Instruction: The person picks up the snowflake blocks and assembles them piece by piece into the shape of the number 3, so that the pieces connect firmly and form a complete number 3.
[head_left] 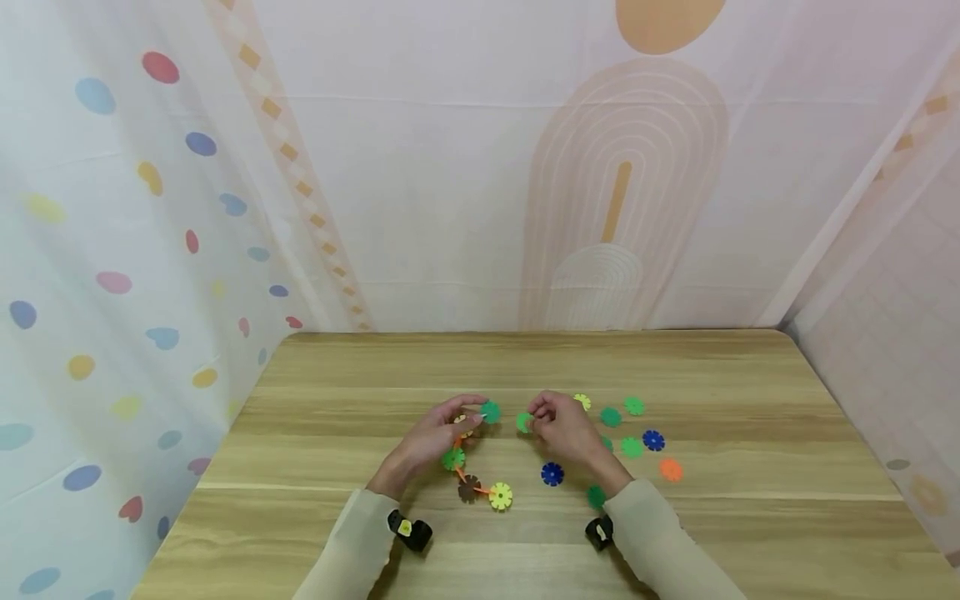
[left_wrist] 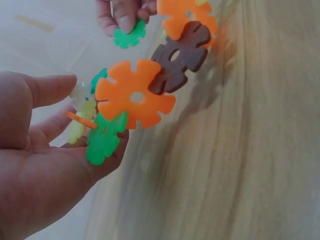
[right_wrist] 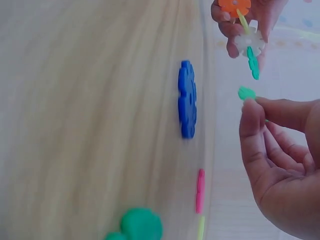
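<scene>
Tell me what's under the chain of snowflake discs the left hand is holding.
Bare wooden table lies under the chain; its lower discs rest on it. The left hand covers the upper end, hiding anything beneath there.

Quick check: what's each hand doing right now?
Left hand: grips the linked chain of flower discs.
Right hand: pinches a single green disc.
</scene>
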